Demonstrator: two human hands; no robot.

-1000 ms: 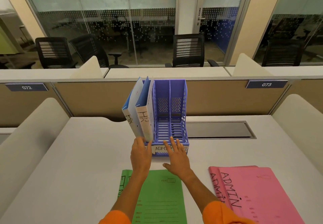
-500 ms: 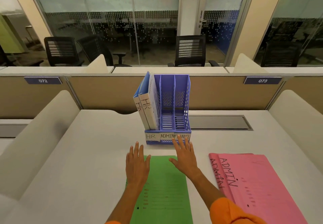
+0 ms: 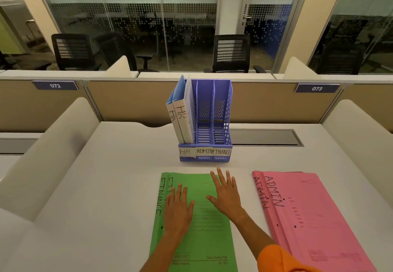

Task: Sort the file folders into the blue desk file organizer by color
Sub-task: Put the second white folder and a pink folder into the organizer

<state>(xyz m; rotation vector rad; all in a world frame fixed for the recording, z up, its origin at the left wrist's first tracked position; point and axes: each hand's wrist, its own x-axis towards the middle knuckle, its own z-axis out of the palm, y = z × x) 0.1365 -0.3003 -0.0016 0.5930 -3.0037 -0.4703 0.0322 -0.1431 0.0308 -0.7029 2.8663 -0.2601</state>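
The blue desk file organizer (image 3: pixel 221 110) stands at the middle of the desk, its front labelled HR, ADMIN and FINANCE. Two blue folders marked HR (image 3: pixel 180 118) lean in its left slot; the middle and right slots hold nothing. Green folders marked FINANCE (image 3: pixel 204 233) lie flat in front of me. My left hand (image 3: pixel 177 210) and my right hand (image 3: pixel 226 197) rest flat on the top green folder, fingers spread, gripping nothing. Pink folders marked ADMIN (image 3: pixel 308 214) lie stacked to the right.
The white desk (image 3: pixel 102 186) has padded cream dividers on the left (image 3: pixel 49 157) and right (image 3: pixel 357 135). A grey cable hatch (image 3: pixel 265 136) sits behind the organizer. A tan partition with tags 072 and 073 closes off the back.
Both hands have drawn back from the organizer's front edge toward me and now lie flat on the green folder. The HR folders stand more upright in the left slot.
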